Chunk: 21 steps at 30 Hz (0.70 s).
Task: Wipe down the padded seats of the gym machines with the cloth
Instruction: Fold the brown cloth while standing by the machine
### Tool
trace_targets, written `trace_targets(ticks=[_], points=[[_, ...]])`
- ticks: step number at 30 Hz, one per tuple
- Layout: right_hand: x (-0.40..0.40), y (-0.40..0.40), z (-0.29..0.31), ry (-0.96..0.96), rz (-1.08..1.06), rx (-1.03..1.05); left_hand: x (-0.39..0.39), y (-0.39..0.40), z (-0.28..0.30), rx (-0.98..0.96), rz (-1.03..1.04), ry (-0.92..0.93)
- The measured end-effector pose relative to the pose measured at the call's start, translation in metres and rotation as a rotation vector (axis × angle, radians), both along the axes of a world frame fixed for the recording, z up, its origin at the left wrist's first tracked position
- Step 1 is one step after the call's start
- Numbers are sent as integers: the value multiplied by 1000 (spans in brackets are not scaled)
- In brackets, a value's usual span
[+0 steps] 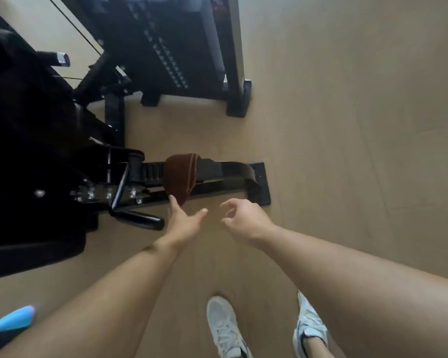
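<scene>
Cloth (179, 174) is draped over the machine's base bar (225, 171). Your left hand (184, 220), fingers straight, touches the cloth's lower edge. Right hand (246, 218) just beside it, loosely curled, holding nothing.

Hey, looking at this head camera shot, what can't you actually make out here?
- Padded seats: the machine at left is too dark to tell any pad, head view.
- Left hand: whether its fingertips touch the brown cloth is blurred.
- Blue object: cut by the left edge, unidentifiable.
- Weight stack: top cut off by the frame.
</scene>
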State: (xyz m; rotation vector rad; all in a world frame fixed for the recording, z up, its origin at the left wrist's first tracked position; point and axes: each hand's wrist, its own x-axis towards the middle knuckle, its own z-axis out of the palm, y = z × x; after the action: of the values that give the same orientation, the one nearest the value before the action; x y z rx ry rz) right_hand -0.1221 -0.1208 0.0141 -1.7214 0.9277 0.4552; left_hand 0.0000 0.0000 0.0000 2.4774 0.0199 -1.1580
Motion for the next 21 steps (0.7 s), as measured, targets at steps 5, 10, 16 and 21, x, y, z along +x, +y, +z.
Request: trace_targets(ticks=[5, 10, 16, 21], points=[[6, -5, -33, -28, 34, -4, 29, -17, -31, -49, 243, -221], [0, 2, -48, -2, 61, -16, 48, -18, -40, -25, 157, -248], [-42, 4, -31, 4, -167, 45, 11, -21, -20, -205, 257, -44], [-84, 15, 30, -4, -540, 171, -66, -22, 41, -293, 397, 127]])
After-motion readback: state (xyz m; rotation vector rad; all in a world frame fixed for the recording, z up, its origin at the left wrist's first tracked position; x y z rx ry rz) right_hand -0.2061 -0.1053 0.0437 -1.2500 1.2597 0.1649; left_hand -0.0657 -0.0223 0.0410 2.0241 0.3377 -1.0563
